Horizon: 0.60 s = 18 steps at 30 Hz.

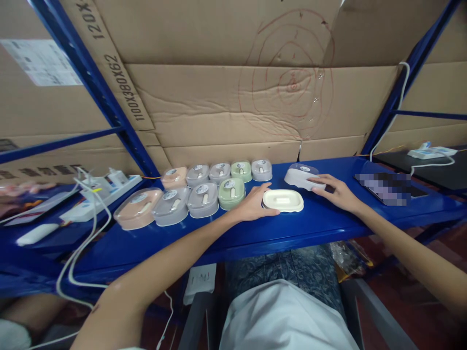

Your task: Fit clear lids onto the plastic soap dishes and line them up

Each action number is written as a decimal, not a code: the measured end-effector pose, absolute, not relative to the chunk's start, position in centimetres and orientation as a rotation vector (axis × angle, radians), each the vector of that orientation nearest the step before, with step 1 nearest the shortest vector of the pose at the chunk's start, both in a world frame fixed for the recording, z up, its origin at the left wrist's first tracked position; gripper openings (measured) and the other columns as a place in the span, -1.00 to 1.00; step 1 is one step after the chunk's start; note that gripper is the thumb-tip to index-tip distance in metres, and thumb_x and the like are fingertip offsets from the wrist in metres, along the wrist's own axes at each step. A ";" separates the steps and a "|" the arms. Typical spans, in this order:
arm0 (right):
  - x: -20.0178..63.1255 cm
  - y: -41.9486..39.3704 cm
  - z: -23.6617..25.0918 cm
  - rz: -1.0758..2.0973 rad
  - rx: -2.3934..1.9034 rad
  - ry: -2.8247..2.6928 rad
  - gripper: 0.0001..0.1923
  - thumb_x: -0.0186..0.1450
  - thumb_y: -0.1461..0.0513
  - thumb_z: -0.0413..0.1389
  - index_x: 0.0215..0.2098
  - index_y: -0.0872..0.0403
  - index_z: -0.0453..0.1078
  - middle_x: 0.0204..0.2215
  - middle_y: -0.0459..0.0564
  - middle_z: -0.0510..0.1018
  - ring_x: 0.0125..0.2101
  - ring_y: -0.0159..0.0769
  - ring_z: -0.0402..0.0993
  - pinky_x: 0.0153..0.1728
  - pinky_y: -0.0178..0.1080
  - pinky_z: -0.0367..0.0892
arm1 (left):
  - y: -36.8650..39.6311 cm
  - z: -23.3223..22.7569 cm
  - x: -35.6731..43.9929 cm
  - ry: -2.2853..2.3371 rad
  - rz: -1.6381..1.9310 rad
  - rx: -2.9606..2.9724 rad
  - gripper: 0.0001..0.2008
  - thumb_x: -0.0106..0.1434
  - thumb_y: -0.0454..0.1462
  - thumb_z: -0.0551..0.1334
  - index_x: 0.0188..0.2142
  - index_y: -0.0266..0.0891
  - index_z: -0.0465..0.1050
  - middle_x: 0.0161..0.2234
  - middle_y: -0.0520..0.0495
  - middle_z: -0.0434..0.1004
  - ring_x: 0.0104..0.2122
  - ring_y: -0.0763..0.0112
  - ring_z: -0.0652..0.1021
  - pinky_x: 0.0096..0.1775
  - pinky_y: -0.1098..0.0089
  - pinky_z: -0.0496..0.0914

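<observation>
My left hand (255, 202) is curled around the left end of a cream oval dish (284, 200), thumb along its near side and fingers behind. The dish lies on the blue tabletop with a raised bar showing in its middle. Just behind and to the right is a small grey box with a clear lid (301, 177), tilted on the table. My right hand (335, 193) grips that box at its right end between thumb and fingers.
Two rows of clear-lidded boxes in peach, grey and green (202, 199) stand on the left. A phone with a blurred screen (386, 188) lies at right. Power strips (98, 198) and white cables (73, 265) occupy the far left. Cardboard (226, 107) walls the back.
</observation>
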State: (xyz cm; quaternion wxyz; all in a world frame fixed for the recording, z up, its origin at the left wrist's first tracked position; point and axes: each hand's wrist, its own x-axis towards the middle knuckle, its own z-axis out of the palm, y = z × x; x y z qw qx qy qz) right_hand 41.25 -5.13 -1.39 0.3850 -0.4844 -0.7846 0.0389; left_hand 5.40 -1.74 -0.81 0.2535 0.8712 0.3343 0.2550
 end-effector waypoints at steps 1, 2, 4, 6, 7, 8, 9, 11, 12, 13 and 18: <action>40.6 -5.3 -1.2 0.109 -1.208 -2.013 -0.53 0.46 -0.15 0.19 0.24 -0.24 0.57 0.21 0.02 0.60 0.23 0.11 0.54 0.31 0.19 0.41 | -1.8 -0.8 5.4 0.903 0.698 2.360 0.15 0.10 0.11 0.55 0.52 -0.23 0.12 0.45 -0.41 0.28 0.43 -0.32 0.30 0.38 -0.25 0.25; 39.9 -5.5 -1.1 0.118 -1.181 -2.033 -0.54 0.47 -0.15 0.19 0.25 -0.25 0.56 0.21 0.02 0.60 0.23 0.10 0.54 0.31 0.19 0.41 | -1.8 -0.8 5.4 0.896 0.701 2.352 0.18 0.08 0.11 0.56 0.53 -0.21 0.08 0.43 -0.40 0.31 0.43 -0.33 0.31 0.37 -0.27 0.25; 38.5 -5.8 -0.8 0.140 -1.127 -2.090 -0.53 0.46 -0.14 0.20 0.27 -0.27 0.55 0.21 0.02 0.59 0.24 0.11 0.53 0.31 0.20 0.40 | -1.9 -0.7 5.4 0.884 0.702 2.332 0.24 0.07 0.10 0.58 0.56 -0.17 0.00 0.39 -0.38 0.37 0.42 -0.31 0.31 0.37 -0.27 0.26; 37.3 -6.0 -0.7 0.158 -1.083 -2.137 -0.52 0.46 -0.14 0.21 0.28 -0.28 0.54 0.24 0.01 0.57 0.25 0.11 0.53 0.31 0.20 0.40 | -2.0 -0.7 5.4 0.888 0.708 2.310 0.30 0.06 0.10 0.59 0.58 -0.16 -0.08 0.40 -0.40 0.34 0.44 -0.32 0.29 0.38 -0.28 0.25; 36.8 -6.0 -0.6 0.165 -1.065 -2.153 -0.52 0.46 -0.13 0.22 0.29 -0.29 0.53 0.26 0.01 0.55 0.25 0.11 0.52 0.32 0.19 0.41 | -2.1 -0.6 5.4 0.895 0.713 2.297 0.33 0.05 0.11 0.60 0.59 -0.15 -0.11 0.43 -0.42 0.28 0.46 -0.33 0.26 0.40 -0.29 0.23; 36.4 -6.0 -0.6 0.170 -1.049 -2.165 -0.52 0.46 -0.13 0.22 0.29 -0.29 0.53 0.28 0.01 0.53 0.26 0.11 0.52 0.32 0.19 0.41 | -2.1 -0.6 5.4 0.907 0.717 2.284 0.36 0.04 0.12 0.60 0.59 -0.15 -0.15 0.47 -0.44 0.20 0.48 -0.35 0.22 0.41 -0.31 0.21; 36.2 -6.0 -0.6 0.174 -1.036 -2.174 -0.51 0.45 -0.13 0.23 0.30 -0.30 0.53 0.29 0.01 0.52 0.27 0.11 0.51 0.33 0.19 0.40 | -2.2 -0.6 5.4 0.920 0.718 2.272 0.39 0.02 0.14 0.60 0.60 -0.14 -0.19 0.50 -0.45 0.12 0.50 -0.36 0.18 0.43 -0.32 0.18; 35.8 -6.1 -0.7 0.184 -1.012 -2.192 -0.51 0.45 -0.12 0.23 0.31 -0.30 0.53 0.31 0.02 0.50 0.30 0.12 0.47 0.35 0.19 0.38 | -2.2 -0.6 5.4 0.943 0.714 2.254 0.44 0.02 0.15 0.60 0.61 -0.15 -0.27 0.56 -0.46 -0.03 0.53 -0.36 0.10 0.46 -0.31 0.11; 35.8 -6.1 -0.7 0.190 -1.002 -2.203 -0.50 0.45 -0.12 0.24 0.31 -0.29 0.52 0.32 0.03 0.49 0.32 0.12 0.46 0.36 0.20 0.37 | -2.3 -0.6 5.4 0.948 0.716 2.249 0.46 0.02 0.15 0.60 0.61 -0.16 -0.30 0.57 -0.47 -0.08 0.54 -0.35 0.07 0.48 -0.29 0.09; 35.8 -6.1 -0.7 0.196 -0.996 -2.213 -0.49 0.45 -0.12 0.24 0.31 -0.28 0.52 0.32 0.04 0.49 0.33 0.12 0.45 0.37 0.21 0.36 | -2.3 -0.6 5.4 0.947 0.718 2.246 0.47 0.02 0.16 0.60 0.61 -0.17 -0.31 0.58 -0.47 -0.11 0.55 -0.34 0.05 0.48 -0.28 0.07; 35.7 -6.4 -0.6 0.218 -0.994 -2.235 -0.47 0.44 -0.13 0.24 0.33 -0.28 0.51 0.36 0.02 0.46 0.36 0.15 0.41 0.38 0.25 0.33 | -2.4 -0.5 5.4 0.929 0.725 2.258 0.42 0.04 0.17 0.59 0.60 -0.14 -0.25 0.58 -0.43 -0.10 0.55 -0.32 0.05 0.48 -0.28 0.05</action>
